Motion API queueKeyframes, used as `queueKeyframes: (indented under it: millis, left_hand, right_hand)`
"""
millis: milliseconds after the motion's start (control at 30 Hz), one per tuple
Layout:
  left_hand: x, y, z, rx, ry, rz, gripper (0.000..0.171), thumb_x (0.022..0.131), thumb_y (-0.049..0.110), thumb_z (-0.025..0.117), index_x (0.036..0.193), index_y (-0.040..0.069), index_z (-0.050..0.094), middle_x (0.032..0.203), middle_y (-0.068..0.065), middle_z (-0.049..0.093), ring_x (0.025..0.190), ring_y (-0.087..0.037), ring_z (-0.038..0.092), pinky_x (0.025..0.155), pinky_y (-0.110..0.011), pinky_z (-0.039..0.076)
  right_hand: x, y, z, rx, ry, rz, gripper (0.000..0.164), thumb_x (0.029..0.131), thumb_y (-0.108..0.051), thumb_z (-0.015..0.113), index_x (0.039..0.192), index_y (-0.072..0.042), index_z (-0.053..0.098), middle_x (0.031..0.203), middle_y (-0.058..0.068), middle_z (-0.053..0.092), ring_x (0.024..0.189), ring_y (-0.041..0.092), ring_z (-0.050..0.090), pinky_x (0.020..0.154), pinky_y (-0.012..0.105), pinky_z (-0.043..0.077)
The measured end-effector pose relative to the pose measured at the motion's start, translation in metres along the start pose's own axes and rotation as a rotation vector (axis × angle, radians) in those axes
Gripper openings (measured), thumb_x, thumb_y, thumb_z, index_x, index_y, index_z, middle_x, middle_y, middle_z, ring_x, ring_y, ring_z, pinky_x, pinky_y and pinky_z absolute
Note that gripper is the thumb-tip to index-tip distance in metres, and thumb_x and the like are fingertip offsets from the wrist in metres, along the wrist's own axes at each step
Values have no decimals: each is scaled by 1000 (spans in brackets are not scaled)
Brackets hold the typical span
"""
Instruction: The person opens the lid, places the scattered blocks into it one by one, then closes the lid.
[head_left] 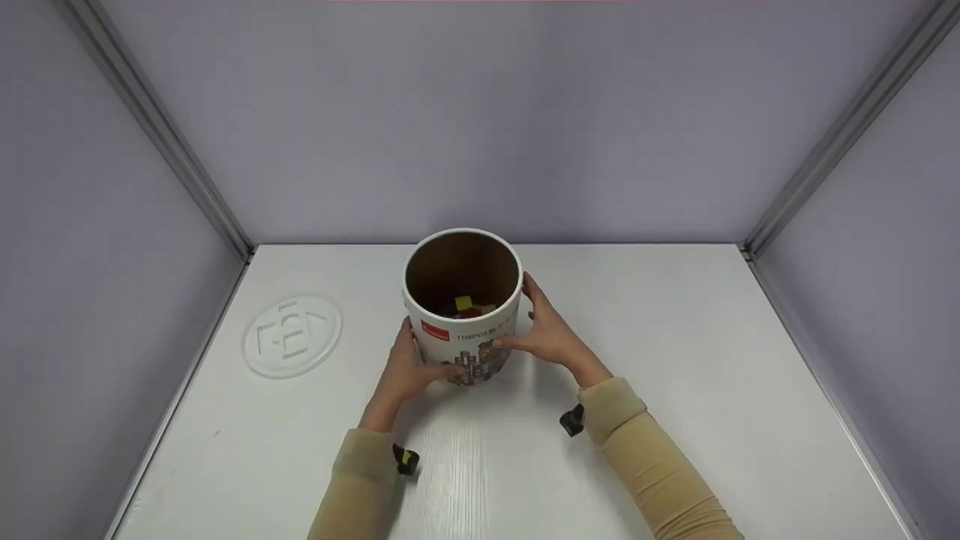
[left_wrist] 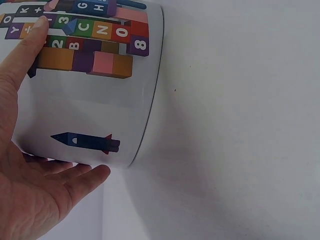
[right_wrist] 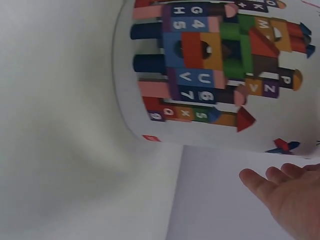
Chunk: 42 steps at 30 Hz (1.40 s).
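Note:
A white round bucket (head_left: pixel 441 346) stands upright and without a lid over the table's back middle, printed with a picture of coloured letter and number blocks. Several toy blocks (head_left: pixel 464 303), a yellow one among them, lie at its bottom. My left hand (head_left: pixel 407 369) holds the bucket's left side, thumb across the front print. On the other side my right hand (head_left: pixel 551 335) grips it, thumb on the front and fingers along the right wall near the rim. In the right wrist view, the fingertips (right_wrist: pixel 252 179) show beside the printed wall.
A round whitish lid (head_left: pixel 291 335) with raised lettering lies flat on the white table (head_left: pixel 712 420), left of the bucket. Grey panels (head_left: pixel 480 120) enclose the table at the back and both sides. Small dark devices (head_left: pixel 572 420) are worn at both wrists.

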<state>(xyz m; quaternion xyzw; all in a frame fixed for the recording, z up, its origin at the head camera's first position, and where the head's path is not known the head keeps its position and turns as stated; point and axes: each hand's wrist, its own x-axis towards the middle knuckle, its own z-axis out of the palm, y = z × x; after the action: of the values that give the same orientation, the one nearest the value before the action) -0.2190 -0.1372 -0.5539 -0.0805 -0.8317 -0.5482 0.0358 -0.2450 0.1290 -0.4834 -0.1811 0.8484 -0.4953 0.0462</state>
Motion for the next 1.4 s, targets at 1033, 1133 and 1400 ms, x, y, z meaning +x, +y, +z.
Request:
queueKeyframes:
  millis: [1033,1133,1400]
  left_hand:
    - [-7,-9,-32,127,-41,-101,134,61,35,95,155,-3,7,157,-24,23,141,-39,30,115,-49,28]
    - [-9,-11,-42,154,-12,-123,125,67,34,92,154,-4,11,156,-25,24,140,-40,31,115,-50,29]
    - [-13,-23,-72,207,193,-163,79,91,22,72,146,-12,27,143,-31,39,127,-45,43,105,-53,40]
  right_hand:
    - [-5,-10,49,287,102,-85,139,59,-1,93,155,-9,-7,155,23,20,141,37,25,119,45,14]
    - [-5,-10,49,291,98,-79,140,59,-2,94,155,-9,-8,156,23,19,142,37,24,120,45,13]
    - [-5,-11,48,295,85,-82,139,60,-2,93,155,-9,-8,155,23,19,142,38,23,120,44,12]
